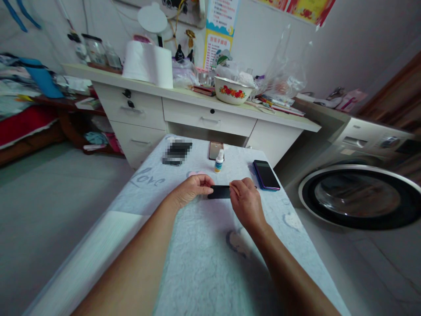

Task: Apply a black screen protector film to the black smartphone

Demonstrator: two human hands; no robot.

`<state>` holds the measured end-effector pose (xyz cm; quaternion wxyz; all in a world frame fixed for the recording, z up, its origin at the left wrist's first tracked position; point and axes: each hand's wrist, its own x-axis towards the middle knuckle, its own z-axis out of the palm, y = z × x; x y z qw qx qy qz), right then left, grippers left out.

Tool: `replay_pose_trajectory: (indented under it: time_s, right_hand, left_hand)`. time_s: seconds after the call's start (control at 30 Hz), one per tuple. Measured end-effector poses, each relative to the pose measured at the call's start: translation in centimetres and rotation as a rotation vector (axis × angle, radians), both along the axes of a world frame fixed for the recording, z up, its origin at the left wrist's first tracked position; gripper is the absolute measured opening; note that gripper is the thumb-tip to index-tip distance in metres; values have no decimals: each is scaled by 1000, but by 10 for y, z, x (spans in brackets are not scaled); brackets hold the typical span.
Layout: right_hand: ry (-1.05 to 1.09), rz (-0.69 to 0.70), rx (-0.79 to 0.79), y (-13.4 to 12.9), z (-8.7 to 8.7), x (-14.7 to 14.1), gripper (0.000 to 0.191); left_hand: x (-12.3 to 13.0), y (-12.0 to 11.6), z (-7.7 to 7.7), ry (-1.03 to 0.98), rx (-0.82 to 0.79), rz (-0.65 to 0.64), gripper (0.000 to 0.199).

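As I look down through the head camera, two hands meet at a dark slab (219, 192) near the middle of the pale cloth (204, 263). My left hand (194, 186) holds the slab's left end, thumb and fingers brought narrowly together at its edge. My right hand (247, 202) closes on the right end with curled fingers; I cannot tell where its thumb sits, since the hand partly hides it. The slab lies crosswise between the hands, its dark face in view. Whether it touches the cloth or is raised slightly above it, I cannot tell.

Just beyond the slab stands a small bottle (219, 161), white at the top, with blue and orange below. Behind the bottle, and partly hidden by it, lies a tan phone (214, 150). To the right, near the cloth's edge and apart from my right hand, lies a black phone (268, 174), screen up. At the far left lies a dark item (177, 151) blurred by pixels. The word "Love" (148, 179) marks the cloth's left part.

Beyond the cloth I see a white desk (204, 117) bearing a flowered bowl (230, 92); at right stands a washer (345, 149).
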<state>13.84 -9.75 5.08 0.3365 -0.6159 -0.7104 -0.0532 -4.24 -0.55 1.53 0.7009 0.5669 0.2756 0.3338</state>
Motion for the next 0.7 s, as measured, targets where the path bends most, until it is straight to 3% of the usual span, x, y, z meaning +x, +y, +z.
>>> replay_pose_trajectory:
  time_s: [0.13,0.37,0.7]
  right_hand:
    - [14,10,-37,1,2,-12,19]
    - [108,46,21,-1,-9,-33,22]
    - [107,-13,83,-1,-13,-11,22]
  left_hand:
    - [0,0,-1,5,-17,-10,26]
    - [1,1,-2,-9,-38,-4,28]
    - [1,0,0,19,-18,9,26]
